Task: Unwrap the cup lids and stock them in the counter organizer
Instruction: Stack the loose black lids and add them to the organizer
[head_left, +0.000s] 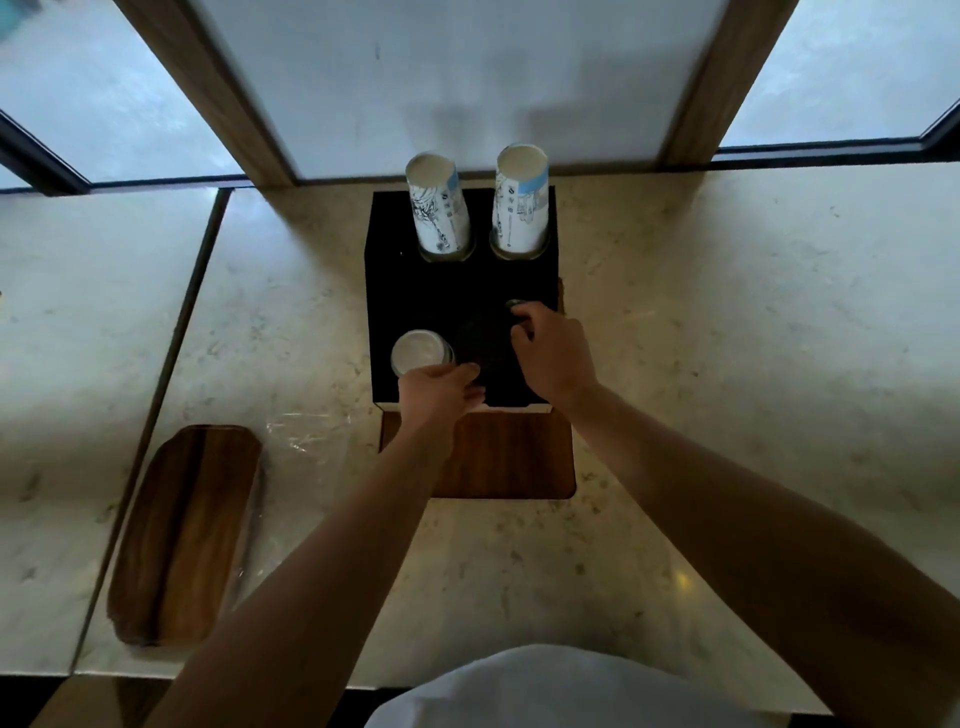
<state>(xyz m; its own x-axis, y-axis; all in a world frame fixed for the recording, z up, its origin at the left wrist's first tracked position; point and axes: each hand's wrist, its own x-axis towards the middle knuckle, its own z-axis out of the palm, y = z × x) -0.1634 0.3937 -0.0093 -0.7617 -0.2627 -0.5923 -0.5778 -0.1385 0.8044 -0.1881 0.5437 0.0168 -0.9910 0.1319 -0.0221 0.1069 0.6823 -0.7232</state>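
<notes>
Head view: both hands work the front of a black counter organizer (447, 291) on a marble counter (727, 312), apparently seating lids in its wells; the left hand (441, 392) rests at the front edge, fingers loosely extended and touching the wall just beside a white lid stack (420, 352), which stands in the well just beyond its fingertips; the right hand (550, 348) curls its fingers over a dark lid stack (485, 345), though the exact grip cannot be told; two cup stacks (519, 202) stand well beyond both hands.
</notes>
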